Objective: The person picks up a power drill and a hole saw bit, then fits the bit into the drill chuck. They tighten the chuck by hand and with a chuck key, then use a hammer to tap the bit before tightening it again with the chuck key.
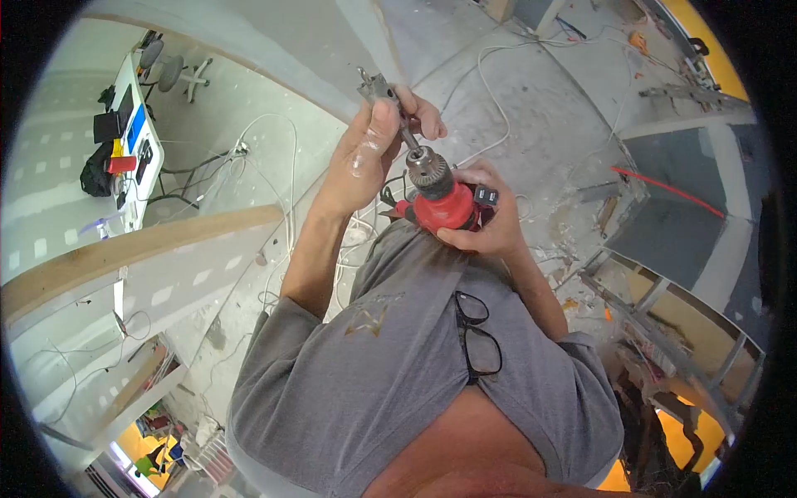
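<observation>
A red drill (446, 209) with a metal keyless-looking chuck (428, 169) is held in front of my waist, pointing away from me. My right hand (491, 217) wraps around its body, fingers closed. From the chuck's mouth rises the shank of a grey hole saw (380, 89) with a twist-bit tip at its far end. My left hand (371, 148), dusted with white, grips the hole saw between thumb and fingers. A small dark block (486, 195) shows beside my right fingers.
White cables (498, 104) run across the dusty concrete floor (531, 116). On the left, a wooden beam (149, 249) tops a low wall, and a white table (148, 158) carries assorted items. A metal ladder-like frame (656, 328) is at the right. Eyeglasses (477, 336) hang from my collar.
</observation>
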